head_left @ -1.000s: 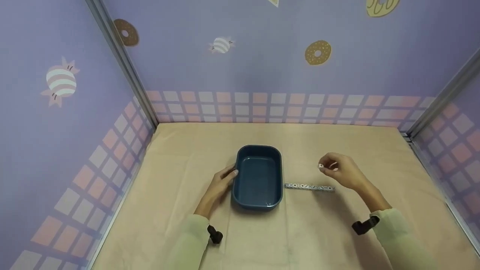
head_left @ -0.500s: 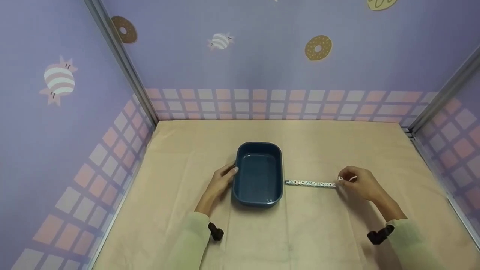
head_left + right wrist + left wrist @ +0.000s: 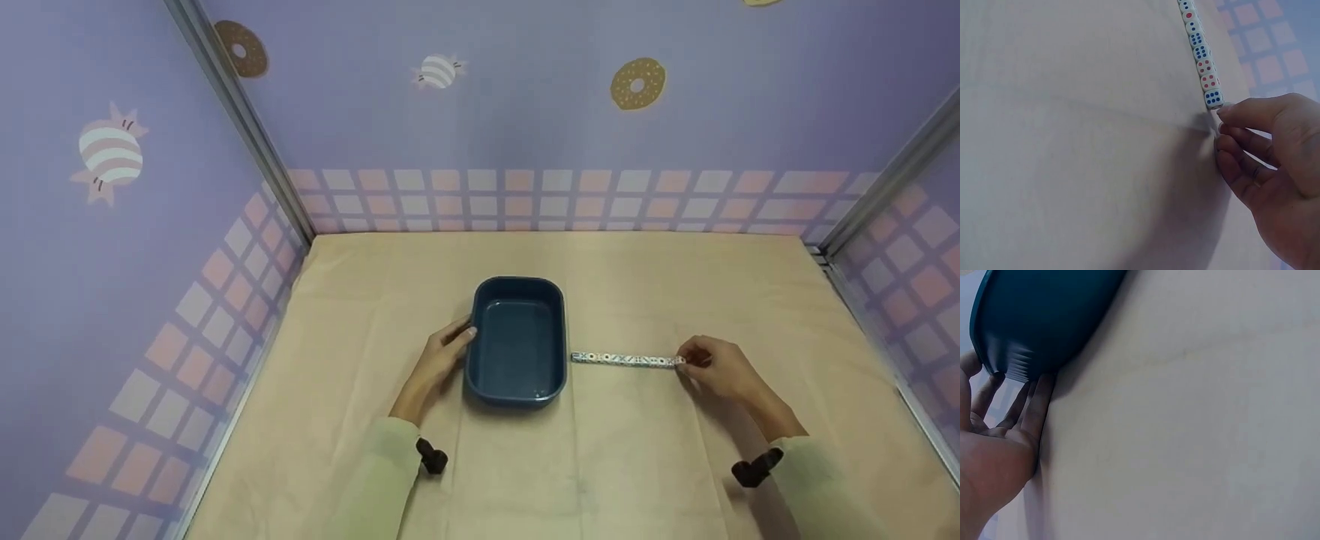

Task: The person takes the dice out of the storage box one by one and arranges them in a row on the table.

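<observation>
A dark blue rectangular baking dish (image 3: 517, 397) stands on the cloth in the head view, its inside bare. My left hand (image 3: 444, 356) holds it by the left side, thumb at the rim and the other fingers against the outer wall (image 3: 1044, 332). To the right of the dish lies a straight row of white dice (image 3: 619, 360) with red and blue pips. At the row's right end my right hand (image 3: 716, 367) pinches the last die (image 3: 1213, 99) between thumb and fingertips; this die shows six blue pips and lines up with the others.
A beige cloth (image 3: 375, 300) with fold creases covers the table. Purple walls (image 3: 525, 112) with printed sweets and checks enclose it at the back and sides, with metal posts (image 3: 247, 127) at the corners. Dark wrist cameras (image 3: 757, 466) sit on both wrists.
My right hand has carried a die rightward and down to the row's right end, where it now sits against the row. The left hand stays at the dish. The head view has tilted slightly down.
</observation>
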A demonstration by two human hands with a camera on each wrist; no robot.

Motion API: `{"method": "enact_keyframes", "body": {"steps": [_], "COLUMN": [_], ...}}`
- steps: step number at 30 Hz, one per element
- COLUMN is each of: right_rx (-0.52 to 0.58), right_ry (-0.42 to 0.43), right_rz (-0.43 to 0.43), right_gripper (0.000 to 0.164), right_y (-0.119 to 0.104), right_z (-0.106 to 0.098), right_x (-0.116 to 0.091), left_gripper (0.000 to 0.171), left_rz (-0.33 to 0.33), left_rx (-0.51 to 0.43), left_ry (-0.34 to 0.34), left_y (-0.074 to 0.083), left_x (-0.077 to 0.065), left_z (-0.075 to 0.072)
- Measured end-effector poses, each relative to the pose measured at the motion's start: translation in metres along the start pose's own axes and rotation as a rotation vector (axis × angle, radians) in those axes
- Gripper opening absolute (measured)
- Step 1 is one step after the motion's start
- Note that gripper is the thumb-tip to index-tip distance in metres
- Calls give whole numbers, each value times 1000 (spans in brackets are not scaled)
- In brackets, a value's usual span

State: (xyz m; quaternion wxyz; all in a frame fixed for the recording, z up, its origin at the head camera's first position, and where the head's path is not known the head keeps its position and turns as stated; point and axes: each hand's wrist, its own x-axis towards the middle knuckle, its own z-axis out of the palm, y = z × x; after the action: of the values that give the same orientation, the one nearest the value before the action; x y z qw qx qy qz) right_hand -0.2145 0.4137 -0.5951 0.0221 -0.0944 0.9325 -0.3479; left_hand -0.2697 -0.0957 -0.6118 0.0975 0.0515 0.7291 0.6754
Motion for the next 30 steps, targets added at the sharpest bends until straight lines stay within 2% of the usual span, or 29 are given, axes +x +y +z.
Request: {"method": "enact_keyframes", "body": {"steps": [4, 9, 16, 23, 30], "right_rx": [-5, 11, 30, 52, 74], "right_ry": [-18, -39, -52, -51, -27], "right_rz": [15, 6, 26, 18, 38], "right_gripper": [15, 15, 19, 18, 18], "right_y": [-1, -2, 5, 9, 13], "right_z": [0, 0, 1, 2, 8], "right_x": [1, 3, 2, 5, 3], "left_gripper": [57, 57, 55, 56, 57], "left_rz": [7, 21, 51, 20, 8], "left_rx": [41, 47, 79, 36, 58], "left_ry": [7, 3, 6, 7, 10], "left_y": [2, 2, 1, 2, 1], "left_x": [0, 1, 1, 0, -2], "left_z": [0, -1, 0, -1, -2]}}
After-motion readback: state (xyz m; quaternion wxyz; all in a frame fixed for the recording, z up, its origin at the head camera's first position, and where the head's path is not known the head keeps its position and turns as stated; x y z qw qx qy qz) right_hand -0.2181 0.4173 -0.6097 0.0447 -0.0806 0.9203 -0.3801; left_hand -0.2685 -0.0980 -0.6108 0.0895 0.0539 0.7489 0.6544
